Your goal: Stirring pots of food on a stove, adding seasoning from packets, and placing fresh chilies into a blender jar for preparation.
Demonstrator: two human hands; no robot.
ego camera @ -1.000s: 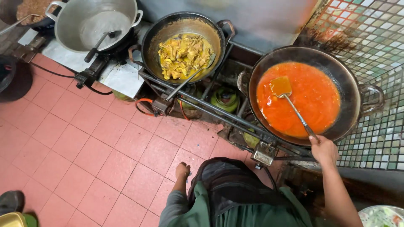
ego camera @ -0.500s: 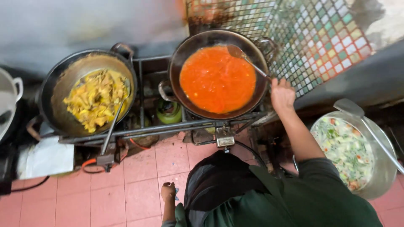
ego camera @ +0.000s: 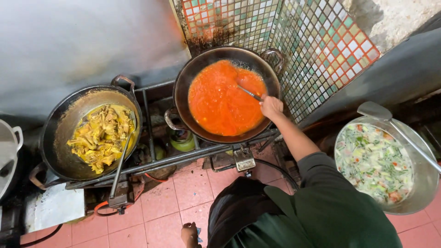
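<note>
My right hand grips the handle of a metal spatula whose blade end is sunk in orange-red sauce filling a large black wok on the burner frame. My left hand hangs low by my side near the pink tiled floor, fingers curled; it seems to pinch something small and bluish, which I cannot make out. A second black wok to the left holds yellow curried pieces, with a long metal ladle resting in it.
A steel pot of pale soup with green and red vegetable bits stands at the right, a ladle leaning in it. A mosaic-tiled wall rises behind the sauce wok. Another steel pot's rim shows at the far left. A metal stove frame and hoses lie below the woks.
The view has swung right, bringing the soup pot fully into sight. My right hand kept hold of the spatula and moved it across the sauce wok. The left hand stays low.
</note>
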